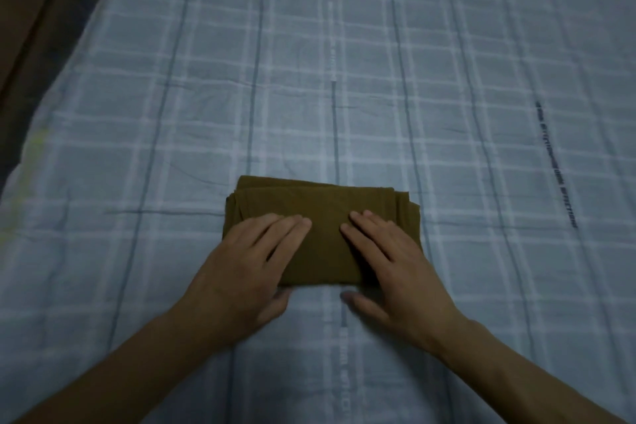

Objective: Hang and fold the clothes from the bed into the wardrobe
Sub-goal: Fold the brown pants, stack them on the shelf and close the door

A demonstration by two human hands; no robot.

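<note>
Head view, garment: an olive-brown folded garment (320, 234) lies as a compact stacked rectangle on the bed (344, 79), directly under both sets of fingers; its layered edges show on the far side, beyond the fingertips.
Head view, left hand: the left hand (247, 262) rests flat on the garment's left half, fingers (292, 222) straight and together, thumb off the near edge on the sheet; it grips nothing, likely pressing the fold flat.
Head view, right hand: the right hand (392, 262) mirrors it on the right half, fingers straight and spread, thumb on the sheet just beside the near edge.
Head view, why: flat palms probably set the creases so the bundle keeps shape for carrying.
Head view, wardrobe: not in view.
Head view, progress: folding looks finished; stowing remains.
</note>
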